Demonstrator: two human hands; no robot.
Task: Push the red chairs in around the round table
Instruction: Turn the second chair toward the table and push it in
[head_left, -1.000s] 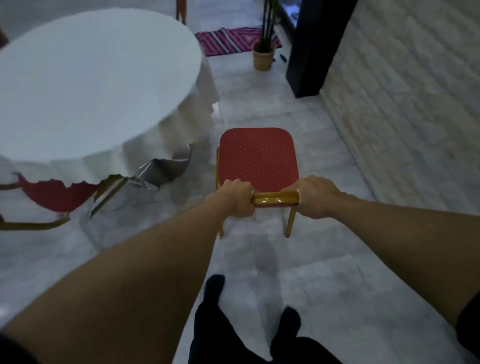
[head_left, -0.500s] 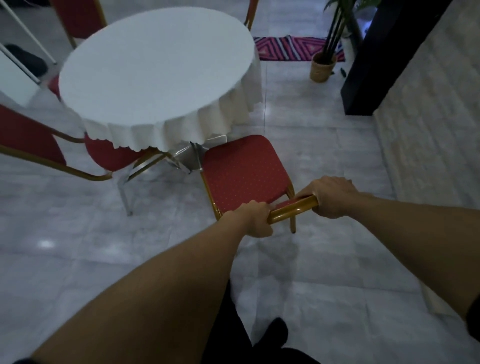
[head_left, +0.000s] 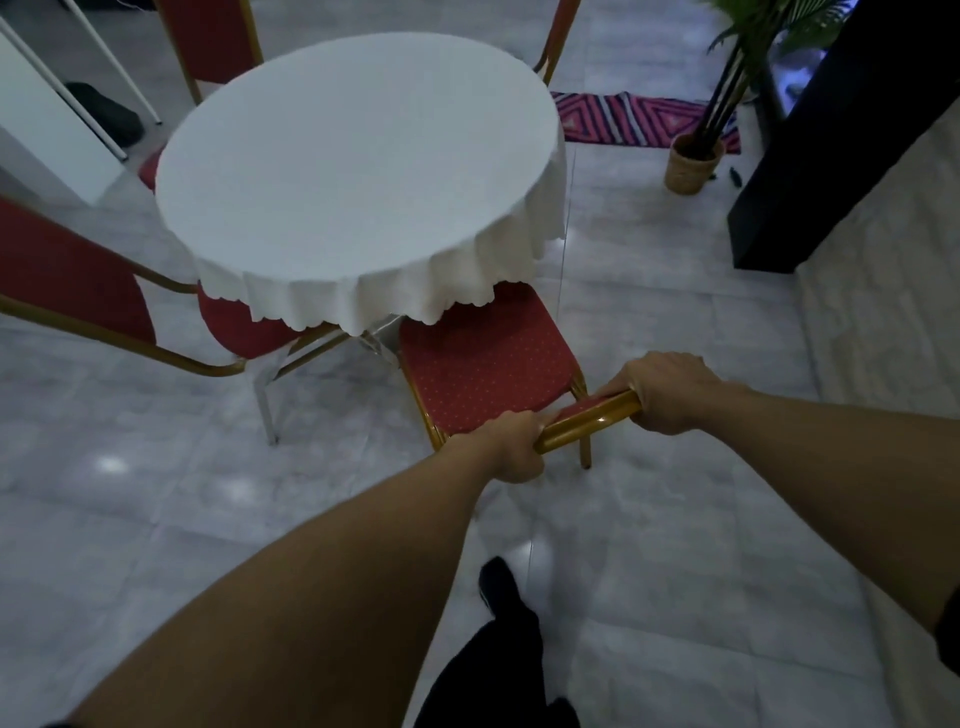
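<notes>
A red chair (head_left: 483, 369) with a gold frame stands at the near right side of the round table (head_left: 358, 171), which wears a white cloth. The seat's far edge lies just under the cloth's hem. My left hand (head_left: 511, 441) and my right hand (head_left: 667, 392) both grip the gold top rail of its backrest. A second red chair (head_left: 72, 280) stands at the table's left with its seat partly under the cloth. Two more red chairs, one (head_left: 208, 41) at the far left and one (head_left: 558, 36) at the far right, sit behind the table.
A potted plant (head_left: 693, 161) in a woven pot stands on the floor at the right, beside a dark pillar (head_left: 831, 156). A striped pink rug (head_left: 639, 117) lies behind it. A stone wall (head_left: 893, 322) runs along the right. White panels (head_left: 47, 124) lean at the far left.
The chair has turned and slid toward the table; its seat's far edge now reaches under the cloth. My view has swung left, bringing the whole table into sight.
</notes>
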